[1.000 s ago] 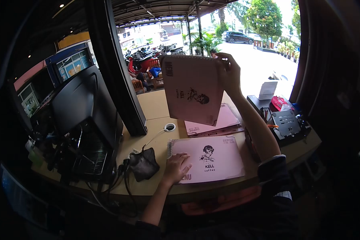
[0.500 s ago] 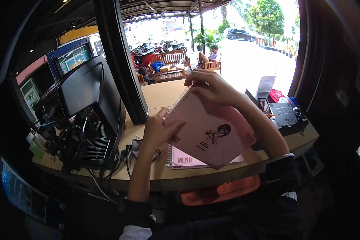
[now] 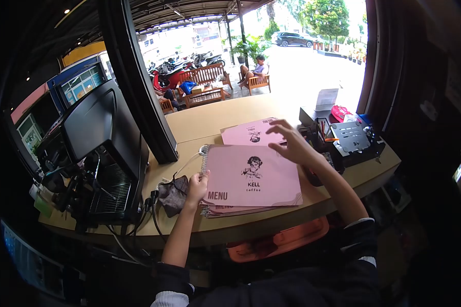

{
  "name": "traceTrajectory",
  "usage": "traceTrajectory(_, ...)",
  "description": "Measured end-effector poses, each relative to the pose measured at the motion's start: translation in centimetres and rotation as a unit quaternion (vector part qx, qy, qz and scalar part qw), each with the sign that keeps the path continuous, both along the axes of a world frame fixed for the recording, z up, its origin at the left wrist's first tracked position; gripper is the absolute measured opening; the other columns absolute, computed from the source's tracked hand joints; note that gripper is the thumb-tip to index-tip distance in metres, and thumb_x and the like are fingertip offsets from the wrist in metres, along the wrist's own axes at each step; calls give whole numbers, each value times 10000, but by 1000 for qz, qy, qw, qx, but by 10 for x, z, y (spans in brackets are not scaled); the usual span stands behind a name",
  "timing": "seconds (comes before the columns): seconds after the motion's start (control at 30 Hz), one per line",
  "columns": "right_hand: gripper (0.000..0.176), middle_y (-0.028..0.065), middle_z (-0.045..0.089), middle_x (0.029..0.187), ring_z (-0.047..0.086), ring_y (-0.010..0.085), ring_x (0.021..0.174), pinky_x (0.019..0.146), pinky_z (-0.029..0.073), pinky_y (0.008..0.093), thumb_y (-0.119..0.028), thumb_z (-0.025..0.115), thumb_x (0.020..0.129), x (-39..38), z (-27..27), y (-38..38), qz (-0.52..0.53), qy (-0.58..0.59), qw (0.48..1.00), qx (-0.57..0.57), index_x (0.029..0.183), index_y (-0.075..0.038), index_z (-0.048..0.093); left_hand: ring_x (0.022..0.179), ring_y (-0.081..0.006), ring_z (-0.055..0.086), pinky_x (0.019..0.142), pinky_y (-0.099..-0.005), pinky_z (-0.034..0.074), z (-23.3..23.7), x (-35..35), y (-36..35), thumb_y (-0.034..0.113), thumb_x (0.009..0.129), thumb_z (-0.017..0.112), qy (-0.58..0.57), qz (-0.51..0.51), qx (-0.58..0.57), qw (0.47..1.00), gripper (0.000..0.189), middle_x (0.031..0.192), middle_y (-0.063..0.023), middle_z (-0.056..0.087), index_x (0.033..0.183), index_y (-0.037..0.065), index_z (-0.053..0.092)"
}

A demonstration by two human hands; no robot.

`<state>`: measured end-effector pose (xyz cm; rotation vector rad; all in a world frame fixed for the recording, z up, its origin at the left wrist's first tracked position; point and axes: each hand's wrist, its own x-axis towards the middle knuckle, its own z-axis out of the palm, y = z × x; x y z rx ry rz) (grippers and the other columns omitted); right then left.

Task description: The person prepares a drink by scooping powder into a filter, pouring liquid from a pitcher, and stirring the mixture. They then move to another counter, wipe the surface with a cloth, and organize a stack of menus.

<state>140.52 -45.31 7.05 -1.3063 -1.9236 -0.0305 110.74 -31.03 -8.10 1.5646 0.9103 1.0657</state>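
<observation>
A pink spiral-bound menu [image 3: 230, 171] lies on top of other pink menus [image 3: 225, 209] on the counter, its cover reading "MENU" and "KELL coffee". My left hand [image 3: 197, 188] pinches its spiral-bound left edge, thumb on the cover. Over the upper right corner, my right hand [image 3: 291, 144] is open, fingers spread and curved, holding nothing. Behind, another pink menu [image 3: 241, 132] lies upside down as seen from here, partly covered by the front one. A dark grey pouch [image 3: 173, 196] rests just left of my left hand.
On the left stands a black espresso machine [image 3: 105, 153], with cables [image 3: 151, 204] beside it. A dark post [image 3: 138, 82] rises from the counter [image 3: 189, 123]. At right are a black organizer [image 3: 320, 134] and a grey metal stand [image 3: 352, 137]. People sit outside.
The menu held up and tilted in both hands has come down flat onto the stack. My right hand has let go; my left still holds the left edge. The view has shifted slightly.
</observation>
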Motion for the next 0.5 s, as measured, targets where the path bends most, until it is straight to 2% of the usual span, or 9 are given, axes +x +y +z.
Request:
traceTrajectory(0.03, 311, 178, 455, 1216, 492, 344, 1113, 939, 411, 410, -172, 663, 798, 1, -14, -4, 13, 80, 993, -83, 1056, -40, 551, 531, -52, 455, 469, -243, 371, -10, 0, -2, 258, 920, 544, 1, -1, -2, 1000, 322, 593, 6, 546, 739, -7, 580)
traceTrajectory(0.17, 355, 201, 436, 1248, 463, 399, 1130, 966, 383, 457, -247, 642, 827, 12, -81, 1, -49, -47, 990, -125, 1092, -40, 531, 626, -144, 550, 588, -322, 449, -35, -1, -6, 254, 916, 517, 109, 45, 1, 993, 309, 668, -83, 591, 812, -37, 540)
traceTrajectory(0.23, 442, 252, 381, 1305, 407, 421, 1184, 991, 348, 460, -335, 605, 846, 21, -127, 13, -63, -88, 987, -118, 1153, -36, 500, 815, -247, 628, 724, -347, 469, -41, -4, -4, 271, 900, 533, 120, 61, 37, 990, 319, 810, -172, 638, 946, -44, 529)
traceTrajectory(0.27, 444, 267, 363, 1320, 376, 433, 1210, 1005, 326, 472, -337, 593, 854, 21, -139, 14, -60, -73, 984, -150, 1171, -42, 494, 815, -247, 628, 724, -347, 469, -32, -6, -7, 271, 900, 533, 121, 62, 36, 990, 319, 810, -172, 638, 946, -44, 529)
traceTrajectory(0.3, 448, 282, 345, 1334, 345, 445, 1236, 1019, 304, 484, -339, 580, 863, 21, -149, 15, -56, -58, 980, -181, 1188, -47, 488, 890, -289, 619, 769, -360, 465, -11, -10, -16, 302, 889, 539, 220, 28, 26, 975, 362, 883, -203, 634, 1010, -38, 519)
traceTrajectory(0.37, 442, 249, 359, 1338, 309, 432, 1274, 1028, 290, 486, -320, 567, 872, 25, -162, 24, -46, -67, 988, -131, 1212, -51, 478, 966, -330, 610, 814, -373, 462, 26, -14, -33, 332, 877, 546, 317, -7, 16, 948, 416, 957, -234, 631, 1075, -32, 510)
traceTrajectory(0.43, 433, 201, 376, 1339, 314, 404, 1282, 1026, 291, 483, -311, 556, 878, 24, -156, 25, -26, -68, 988, -137, 1221, -58, 476, 967, -333, 611, 815, -382, 472, 54, -16, -44, 396, 861, 543, 485, -47, 23, 873, 491, 1015, -244, 619, 1114, -24, 516)
traceTrajectory(0.47, 433, 201, 376, 1339, 314, 404, 1282, 1026, 291, 483, -311, 556, 878, 26, -159, 29, -25, -68, 988, -136, 1221, -58, 476, 937, -329, 620, 824, -397, 476, 62, -14, -49, 457, 841, 551, 548, -34, 57, 834, 539, 1027, -190, 627, 1138, 8, 523)
traceTrajectory(0.5, 420, 181, 406, 1311, 344, 390, 1263, 1014, 304, 482, -308, 558, 877, 27, -164, 33, -30, -92, 989, -110, 1207, -58, 489, 937, -329, 620, 824, -397, 476, 65, -10, -54, 457, 841, 551, 549, -34, 57, 833, 539, 1027, -190, 627, 1138, 8, 523)
